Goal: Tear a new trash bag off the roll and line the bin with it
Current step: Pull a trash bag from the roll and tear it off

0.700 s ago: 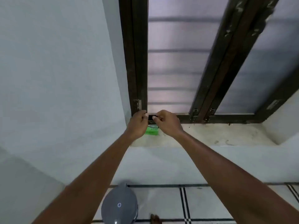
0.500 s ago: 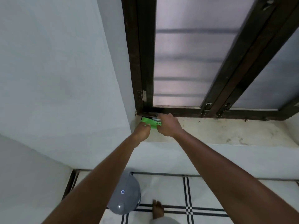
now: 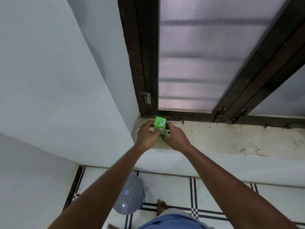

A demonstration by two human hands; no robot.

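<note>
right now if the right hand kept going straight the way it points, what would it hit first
The right hand points up-left and already touches the green trash bag box, gripped with the left hand. Beyond it, probably the dark window frame at the sill's corner, though depth is unclear.

Seen from a head-worn camera, a person's 2 bare forearms fill the lower frame, with no sleeves, watch, rings or bands visible from elbow to fingertip. The left hand [image 3: 147, 136] and right hand [image 3: 176, 138] are ungloved, with short nails. At the bottom edge, a light blue garment [image 3: 171, 220] covers the lower body; its cut cannot be made out. Below, 1 bare foot [image 3: 162, 207] shows its toes on the tiled floor [image 3: 217, 194], without shoe or sock, and a second foot barely shows at the frame's bottom edge.
</note>
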